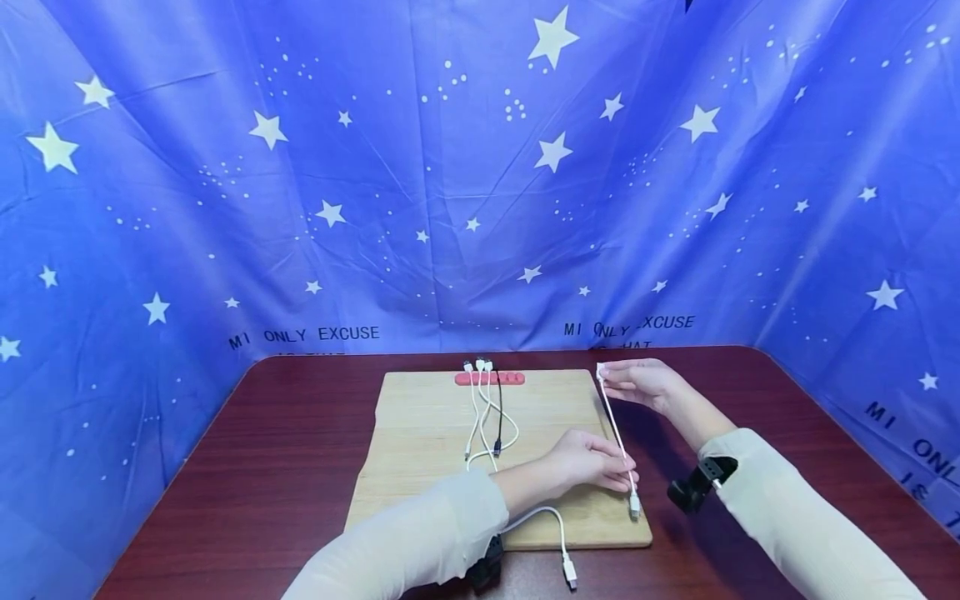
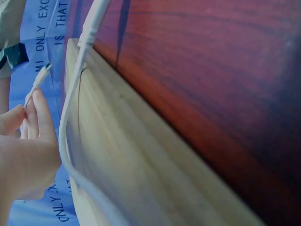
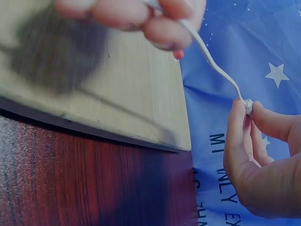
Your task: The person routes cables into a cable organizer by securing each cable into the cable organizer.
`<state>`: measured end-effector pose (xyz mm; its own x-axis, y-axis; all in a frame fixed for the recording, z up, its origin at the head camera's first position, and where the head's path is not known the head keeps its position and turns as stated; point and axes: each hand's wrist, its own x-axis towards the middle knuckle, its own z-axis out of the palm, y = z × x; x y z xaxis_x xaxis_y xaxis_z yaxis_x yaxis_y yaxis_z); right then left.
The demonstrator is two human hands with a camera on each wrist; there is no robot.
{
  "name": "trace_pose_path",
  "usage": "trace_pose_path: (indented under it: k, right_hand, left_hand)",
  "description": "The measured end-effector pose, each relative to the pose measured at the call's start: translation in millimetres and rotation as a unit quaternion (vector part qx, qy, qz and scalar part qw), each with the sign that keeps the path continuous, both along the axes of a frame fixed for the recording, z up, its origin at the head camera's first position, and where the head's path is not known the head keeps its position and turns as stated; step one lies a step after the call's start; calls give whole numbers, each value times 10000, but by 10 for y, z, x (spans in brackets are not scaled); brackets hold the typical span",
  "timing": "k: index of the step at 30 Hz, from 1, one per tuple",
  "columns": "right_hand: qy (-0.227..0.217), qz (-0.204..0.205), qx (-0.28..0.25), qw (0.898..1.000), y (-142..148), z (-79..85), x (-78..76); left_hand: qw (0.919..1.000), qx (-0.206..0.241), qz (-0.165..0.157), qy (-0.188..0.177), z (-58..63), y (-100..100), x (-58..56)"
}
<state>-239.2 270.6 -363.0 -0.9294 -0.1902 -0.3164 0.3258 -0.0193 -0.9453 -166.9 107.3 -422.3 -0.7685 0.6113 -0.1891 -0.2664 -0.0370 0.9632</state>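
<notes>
A short white USB cable (image 1: 612, 408) stretches between my two hands above the right edge of a wooden board (image 1: 420, 408). My right hand (image 1: 643, 383) pinches the plug at its far end between thumb and fingers, as the right wrist view also shows with the plug (image 3: 249, 107). Closer to me, my left hand (image 1: 588, 460) pinches the cable near its other end, and the USB plug (image 1: 634, 506) there hangs below the fingers. In the left wrist view the left hand (image 2: 30, 155) holds a white plug end (image 2: 43, 74) pointing up.
At the board's far edge a red cable holder (image 1: 513, 378) carries several cables, white ones and one black cable (image 1: 500, 408), their ends lying on the board. Another white cable (image 1: 558, 521) runs under the left forearm and over the board's front edge onto the dark red table (image 1: 285, 442).
</notes>
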Motion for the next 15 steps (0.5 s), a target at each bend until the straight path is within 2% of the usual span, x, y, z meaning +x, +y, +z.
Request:
trace_pose_path:
  k: [4, 15]
  right_hand:
    - [-102, -46, -150, 9998, 2, -13, -30]
    - [-348, 15, -382, 9987, -65, -82, -97]
  left_hand:
    - [9999, 38, 55, -84, -14, -14, 25]
    - [9980, -48, 600, -185, -85, -113, 14]
